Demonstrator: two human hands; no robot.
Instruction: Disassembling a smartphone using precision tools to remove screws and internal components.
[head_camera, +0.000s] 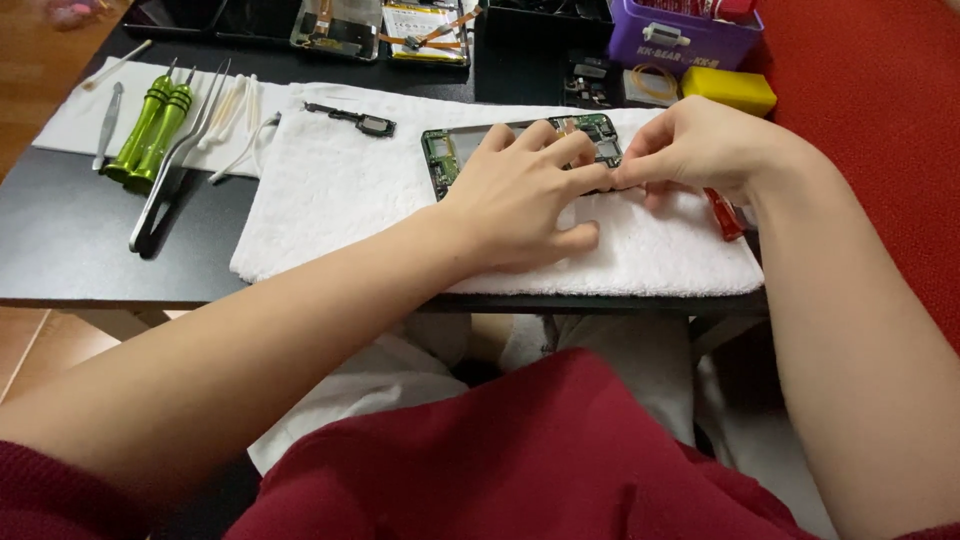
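Observation:
An opened phone frame with green circuit boards (440, 158) lies on a white towel (330, 190). My left hand (525, 195) rests flat over the frame's middle, fingers spread, pressing it down. My right hand (695, 150) sits at the frame's right side, fingertips pinched together against my left fingertips. A red-handled tool (724, 214) pokes out from under my right hand; whether the hand grips it cannot be told. What the pinched fingers hold is hidden.
A small black part (352, 118) lies on the towel's far left. Two green screwdrivers (150, 130), tweezers (180, 160) and white swabs (235, 115) lie on a cloth at left. A purple box (680, 40), yellow block (730, 88) and disassembled phone parts (380, 25) line the back.

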